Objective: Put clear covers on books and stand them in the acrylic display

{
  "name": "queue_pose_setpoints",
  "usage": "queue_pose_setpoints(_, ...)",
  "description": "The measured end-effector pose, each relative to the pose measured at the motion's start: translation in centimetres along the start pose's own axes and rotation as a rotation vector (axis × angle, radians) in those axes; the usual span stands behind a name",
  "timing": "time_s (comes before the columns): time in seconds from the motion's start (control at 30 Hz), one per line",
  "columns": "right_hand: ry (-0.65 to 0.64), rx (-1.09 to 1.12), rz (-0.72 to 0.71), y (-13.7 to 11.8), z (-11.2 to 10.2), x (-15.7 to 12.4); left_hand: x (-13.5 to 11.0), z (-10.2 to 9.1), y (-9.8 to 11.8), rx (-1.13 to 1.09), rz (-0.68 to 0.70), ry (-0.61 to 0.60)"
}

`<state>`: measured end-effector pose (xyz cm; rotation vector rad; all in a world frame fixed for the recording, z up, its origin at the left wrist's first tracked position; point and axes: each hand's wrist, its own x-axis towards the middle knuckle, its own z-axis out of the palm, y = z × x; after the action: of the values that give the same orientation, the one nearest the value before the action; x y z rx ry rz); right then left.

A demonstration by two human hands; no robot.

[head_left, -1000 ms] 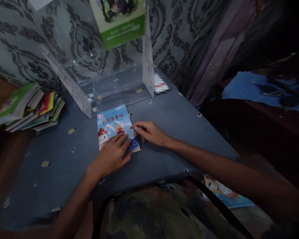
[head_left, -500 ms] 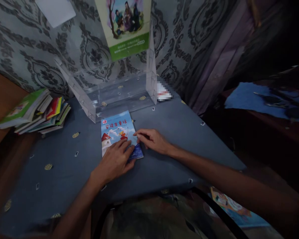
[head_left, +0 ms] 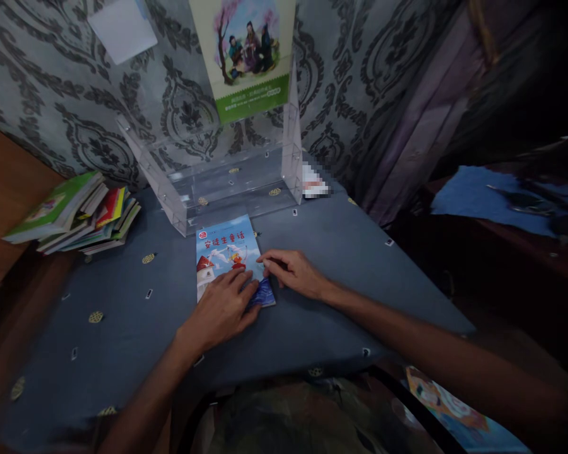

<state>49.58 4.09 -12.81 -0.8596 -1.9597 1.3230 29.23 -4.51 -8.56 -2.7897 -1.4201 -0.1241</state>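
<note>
A thin blue children's book with red characters on its cover lies flat on the grey-blue tablecloth. My left hand rests flat on the book's lower part, fingers stretched out. My right hand is at the book's right edge, fingers curled with the tips pinching that edge. Just behind the book stands a clear acrylic display rack holding a green-bordered picture book upright.
A messy stack of colourful books lies at the table's left back corner. Patterned wallpaper backs the table, with a curtain at the right. Another picture book lies on the floor at lower right. A dark bench with blue cloth stands right.
Only the view has tilted up a little, so more of the rack's book shows. Both hands stay on the blue book in about the same pose.
</note>
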Motion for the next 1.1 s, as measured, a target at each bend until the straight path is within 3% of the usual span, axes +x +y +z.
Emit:
queue_pose_setpoints(0.57,0.008,0.022,0.013,0.1,0.1,0.1,0.2,0.0,0.0,0.022,-0.002,0.011)
queue_pose_setpoints(0.73,-0.001,-0.022,0.002,-0.2,0.0,-0.1,0.0,0.6,-2.0,-0.091,-0.04,0.065)
queue_pose_setpoints(0.8,0.015,-0.086,-0.018,-0.3,0.1,0.0,-0.2,0.7,-3.5,-0.094,-0.115,0.096)
queue_pose_setpoints(0.9,0.037,-0.257,-0.053,-0.3,0.2,0.8,-0.3,0.8,-6.2,-0.037,-0.342,0.124)
queue_pose_setpoints(1.0,0.042,-0.462,-0.092,-0.2,0.3,2.7,0.1,1.0,-8.5,0.018,-0.569,0.151)
queue_pose_setpoints(1.1,0.062,-0.605,-0.131,0.2,0.4,5.5,0.8,1.4,-10.0,0.038,-0.684,0.17)
